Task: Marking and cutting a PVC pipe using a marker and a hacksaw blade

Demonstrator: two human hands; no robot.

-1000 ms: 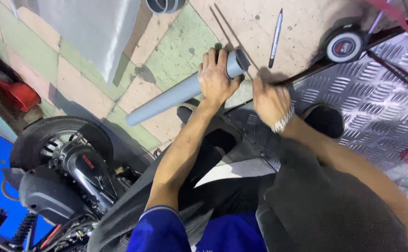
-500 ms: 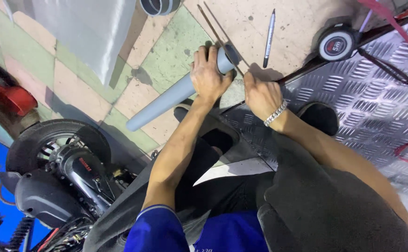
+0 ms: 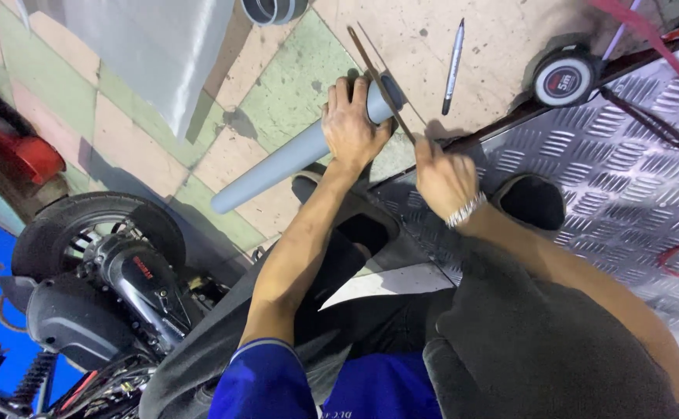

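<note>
A long grey plastic pipe (image 3: 277, 167) lies slanted on the tiled floor. My left hand (image 3: 351, 128) is clamped around it near its far end. My right hand (image 3: 442, 178), with a metal watch on the wrist, grips the near end of a thin hacksaw blade (image 3: 378, 81). The blade lies across the pipe's end, just past my left fingers. Both forearms reach out over my knees.
A pen (image 3: 453, 66) and a tape measure (image 3: 563, 77) lie beyond the pipe. A ribbed metal plate (image 3: 626, 178) with a dark tool (image 3: 642, 120) is on the right. A scooter's rear wheel (image 3: 91, 233) stands at the left. A grey sheet (image 3: 168, 46) lies at the top left.
My right hand pushed the blade forward across the pipe, then drew it back toward me. My left hand kept its grip on the pipe.
</note>
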